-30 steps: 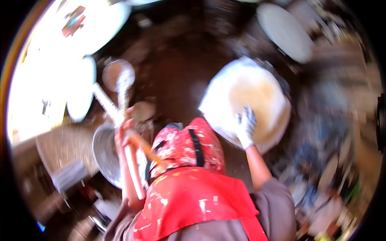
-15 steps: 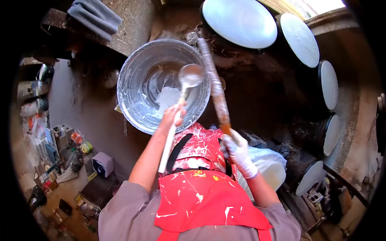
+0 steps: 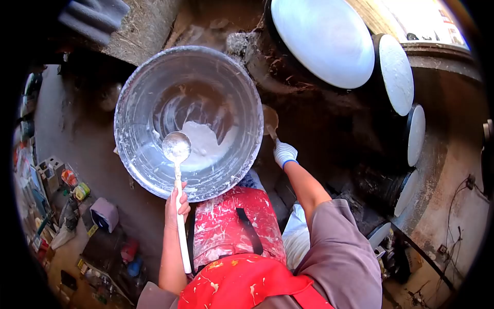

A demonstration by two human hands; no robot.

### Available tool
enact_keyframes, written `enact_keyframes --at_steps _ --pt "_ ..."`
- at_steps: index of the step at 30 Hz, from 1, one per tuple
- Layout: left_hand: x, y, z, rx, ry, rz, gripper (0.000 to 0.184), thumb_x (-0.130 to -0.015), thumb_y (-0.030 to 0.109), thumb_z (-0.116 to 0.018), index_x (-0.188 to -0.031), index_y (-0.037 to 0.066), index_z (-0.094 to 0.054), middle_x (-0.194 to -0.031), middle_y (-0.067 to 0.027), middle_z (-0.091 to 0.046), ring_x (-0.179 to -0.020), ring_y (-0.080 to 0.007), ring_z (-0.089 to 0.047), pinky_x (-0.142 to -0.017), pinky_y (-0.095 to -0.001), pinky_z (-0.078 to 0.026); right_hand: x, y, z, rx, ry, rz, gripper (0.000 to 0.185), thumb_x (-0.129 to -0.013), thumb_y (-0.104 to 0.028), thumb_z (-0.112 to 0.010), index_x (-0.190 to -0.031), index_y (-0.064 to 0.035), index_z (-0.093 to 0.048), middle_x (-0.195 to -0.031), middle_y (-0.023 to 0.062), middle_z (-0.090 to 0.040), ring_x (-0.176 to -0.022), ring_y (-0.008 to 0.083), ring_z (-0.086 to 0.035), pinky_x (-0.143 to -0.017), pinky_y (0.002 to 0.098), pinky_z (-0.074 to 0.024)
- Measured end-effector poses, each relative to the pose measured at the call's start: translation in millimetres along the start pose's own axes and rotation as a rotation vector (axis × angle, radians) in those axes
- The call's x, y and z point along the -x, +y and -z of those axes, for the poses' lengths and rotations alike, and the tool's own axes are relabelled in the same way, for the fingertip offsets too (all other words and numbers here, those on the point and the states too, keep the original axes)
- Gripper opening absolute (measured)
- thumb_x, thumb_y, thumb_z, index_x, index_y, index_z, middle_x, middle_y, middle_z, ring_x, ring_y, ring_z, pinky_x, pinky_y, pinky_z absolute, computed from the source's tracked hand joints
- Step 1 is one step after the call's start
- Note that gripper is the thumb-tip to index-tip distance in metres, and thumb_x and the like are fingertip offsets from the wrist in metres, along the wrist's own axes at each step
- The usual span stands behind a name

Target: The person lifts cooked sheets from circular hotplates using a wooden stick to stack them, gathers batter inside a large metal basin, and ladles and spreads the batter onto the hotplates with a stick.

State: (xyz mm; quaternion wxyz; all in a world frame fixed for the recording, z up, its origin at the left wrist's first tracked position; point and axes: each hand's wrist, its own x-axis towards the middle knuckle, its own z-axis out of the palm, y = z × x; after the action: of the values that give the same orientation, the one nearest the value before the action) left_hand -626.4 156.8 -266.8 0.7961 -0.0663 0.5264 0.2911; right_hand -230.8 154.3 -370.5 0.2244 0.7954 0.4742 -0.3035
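Note:
My left hand (image 3: 176,206) is closed around the white handle of a metal ladle (image 3: 176,148), whose round bowl carries white stuff over the near side of a large bucket (image 3: 123,129). White batter-like liquid (image 3: 200,141) lies at the bucket's bottom, and its walls are smeared with it. To the right of the bucket, my right hand (image 3: 284,153), in a white glove with a blue cuff, has its fingers curled at the handle of a flat, rounded brownish paddle (image 3: 270,118). The far side of that hand is hidden.
Several round plates with pale tops stand along the right, the largest (image 3: 324,41) at the top. A grey folded cloth (image 3: 95,18) lies on a ledge at upper left. Assorted items, including a purple container (image 3: 105,212), sit at lower left. A splattered red apron (image 3: 236,221) covers my lap.
The ladle has moved left and nearer to me over the bucket. My right hand has let go of the long coated stick, which is out of sight, and reached forward to the paddle.

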Motion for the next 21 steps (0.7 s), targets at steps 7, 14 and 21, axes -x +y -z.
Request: enact_keyframes --at_steps 7,14,21 --pt "-9 17 14 -0.051 0.019 0.026 0.036 -0.092 0.03 -0.041 -0.118 0.003 -0.044 -0.062 0.0013 -0.04 -0.035 -0.0048 -0.029 -0.032 -0.0192 -0.024 189 86 88 0.112 -0.121 0.115 0.039 -0.081 -0.015 -0.05 -0.119 -0.0169 -0.048 -0.08 0.0167 -0.063 -0.071 0.0345 -0.061 -0.06 0.0461 -0.0475" --pt "-78 69 34 -0.784 0.274 -0.277 0.024 -0.087 0.023 -0.048 -0.096 0.003 -0.057 -0.055 -0.0027 -0.047 -0.036 -0.0118 -0.043 -0.034 -0.0269 -0.034 299 -21 178 -0.81 -0.268 0.075 0.038 -0.088 -0.013 -0.045 -0.125 -0.0094 -0.046 -0.074 0.01 -0.062 -0.063 0.0165 -0.059 -0.063 0.0307 -0.0479" --pt "-120 31 24 -1.091 0.537 -0.244 0.023 -0.083 0.02 -0.05 -0.083 -0.002 -0.057 -0.056 -0.0091 -0.053 -0.038 -0.0178 -0.049 -0.038 -0.0319 -0.041 178 -134 86 -0.409 -0.228 0.337 0.034 -0.084 -0.021 -0.046 -0.114 -0.0076 -0.053 -0.088 0.025 -0.059 -0.081 0.0375 -0.058 -0.072 0.0425 -0.0456"
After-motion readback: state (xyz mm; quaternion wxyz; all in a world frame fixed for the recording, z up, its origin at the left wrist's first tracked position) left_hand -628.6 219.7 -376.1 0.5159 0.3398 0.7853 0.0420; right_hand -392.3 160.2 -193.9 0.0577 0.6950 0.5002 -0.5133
